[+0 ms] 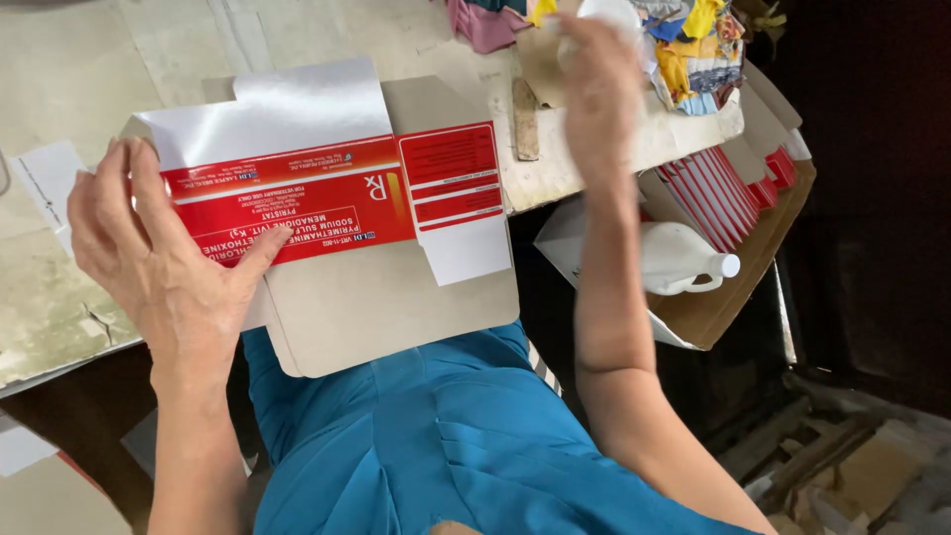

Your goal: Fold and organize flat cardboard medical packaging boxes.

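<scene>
A flat carton blank [327,198], unfolded, lies at the near edge of the table [59,297], partly overhanging it above the person's lap. Its printed side faces up: a red band with white lettering runs across the middle, a glossy white panel stands above it on the far side, and a smaller red-and-white panel with a white tab juts out at the right end. Under it lies a plain grey-brown board [396,307], cut with rounded corners, which also sticks out past the table edge.

The left hand [163,263] presses flat on the left end of the blank, fingers spread, thumb stretched across the red band; it pins rather than grips. The right hand [599,84] is raised over the far side of the table, blurred, its fingers curled near something white [609,12]; whether it holds that cannot be told.

The table is pale, stained and cracked, with a loose white slip [45,183] at the left. A wooden stick [525,119] lies on a cardboard sheet [614,149] beyond the blank, and a heap of coloured cloth scraps [693,45] sits at the far right. Below that, an open box [733,287] holds a stack of red-and-white blanks [713,188] and a white plastic jug [684,260] on its side. The room to the right is dark, with wood scraps [832,456] on the floor. The person wears blue clothing [446,446].
</scene>
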